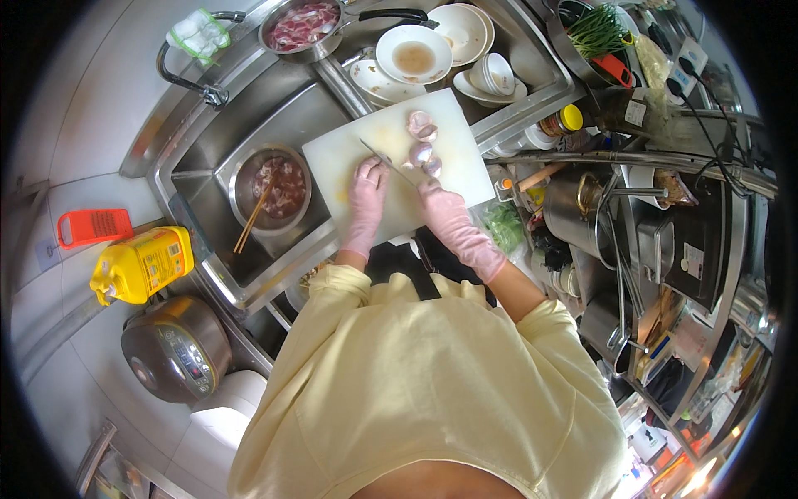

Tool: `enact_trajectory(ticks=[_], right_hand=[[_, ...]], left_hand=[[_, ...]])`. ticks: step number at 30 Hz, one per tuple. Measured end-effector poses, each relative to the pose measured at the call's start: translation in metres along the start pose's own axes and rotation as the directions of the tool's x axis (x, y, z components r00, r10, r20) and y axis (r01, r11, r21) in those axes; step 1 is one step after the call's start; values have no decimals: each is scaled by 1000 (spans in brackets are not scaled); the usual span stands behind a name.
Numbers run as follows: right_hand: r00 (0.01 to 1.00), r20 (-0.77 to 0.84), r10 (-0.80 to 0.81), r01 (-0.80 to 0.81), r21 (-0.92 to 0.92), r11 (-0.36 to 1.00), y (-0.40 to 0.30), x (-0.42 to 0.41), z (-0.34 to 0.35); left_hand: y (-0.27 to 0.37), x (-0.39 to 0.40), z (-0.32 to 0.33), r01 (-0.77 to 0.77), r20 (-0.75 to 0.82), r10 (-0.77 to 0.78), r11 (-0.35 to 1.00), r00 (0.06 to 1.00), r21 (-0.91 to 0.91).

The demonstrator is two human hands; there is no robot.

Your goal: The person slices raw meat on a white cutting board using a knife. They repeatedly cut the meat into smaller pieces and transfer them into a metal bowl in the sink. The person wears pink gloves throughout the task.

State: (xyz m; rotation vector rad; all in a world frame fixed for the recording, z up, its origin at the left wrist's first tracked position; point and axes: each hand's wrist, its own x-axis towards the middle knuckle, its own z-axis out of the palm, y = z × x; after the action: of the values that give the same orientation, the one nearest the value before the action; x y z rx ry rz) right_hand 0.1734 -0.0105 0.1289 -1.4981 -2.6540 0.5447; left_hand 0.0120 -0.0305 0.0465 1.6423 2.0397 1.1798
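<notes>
My right hand (446, 209), in a pink glove, grips a knife (388, 161) whose blade slants over the white cutting board (333, 146). Close to the blade's left side, my left hand (366, 190) rests on the board in a matching glove, fingers curled down. Whether anything lies under those fingertips is hidden. Several pale purple bulb-like pieces (421, 151), perhaps garlic or onion, lie on the board beyond and right of the blade. The board bridges the front rim of the steel sink (274, 268) and its divider.
Left of the board, a steel bowl (235, 203) holds raw meat and chopsticks (254, 218). A pan of sliced meat (303, 26) and used plates (414, 55) sit at the back. A yellow jug (149, 265) and rice cooker (177, 349) stand left; a crowded rack (629, 159) borders the right.
</notes>
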Motion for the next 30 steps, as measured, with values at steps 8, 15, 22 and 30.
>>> enact_trajectory(ticks=[8, 15, 22, 30], right_hand=[[995, 92, 24, -14, -113, 993, 2, -21, -10], [999, -52, -17, 9, -143, 990, -25, 53, 26], [990, 69, 123, -122, -26, 992, 11, -6, 11], [995, 12, 103, -104, 61, 993, 21, -9, -2]], left_hand=[[-1, -3, 4, 50, 0, -50, 999, 999, -17], [0, -1, -1, -4, 3, 4, 1000, 1000, 20], [0, 0, 3, -5, -34, 5, 1000, 999, -9], [3, 0, -1, 34, -48, -39, 996, 998, -88]])
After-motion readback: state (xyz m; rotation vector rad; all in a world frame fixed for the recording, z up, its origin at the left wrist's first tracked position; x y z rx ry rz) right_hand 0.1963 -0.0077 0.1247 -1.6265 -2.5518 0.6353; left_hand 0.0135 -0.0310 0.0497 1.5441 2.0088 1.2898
